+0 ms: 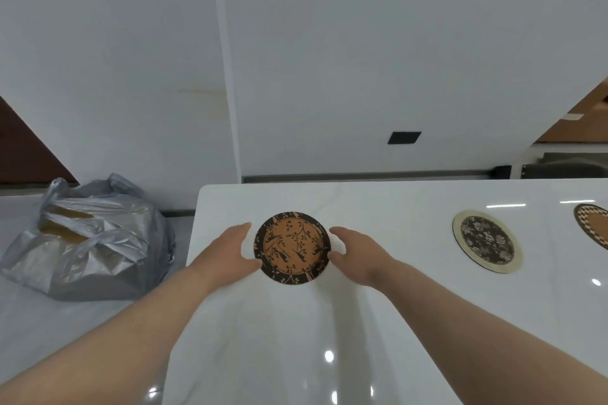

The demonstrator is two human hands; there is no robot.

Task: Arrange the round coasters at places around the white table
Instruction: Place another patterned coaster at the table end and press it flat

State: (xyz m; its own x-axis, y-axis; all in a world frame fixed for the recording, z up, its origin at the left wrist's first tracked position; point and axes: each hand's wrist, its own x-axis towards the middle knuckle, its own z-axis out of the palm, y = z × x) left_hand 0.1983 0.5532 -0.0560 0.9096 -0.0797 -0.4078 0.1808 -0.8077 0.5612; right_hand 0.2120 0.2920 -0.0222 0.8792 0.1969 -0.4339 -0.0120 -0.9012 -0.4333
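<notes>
White table (378,306) bears orange coaster (292,247) between left hand (230,253) and right hand (358,256).

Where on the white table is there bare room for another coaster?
The white table is bare across its near part, between the two forearms and toward the near right. A smaller bare strip lies between the orange coaster and the floral coaster. It is tighter at the far right, where the floral coaster and the checkered coaster lie close together.
</notes>
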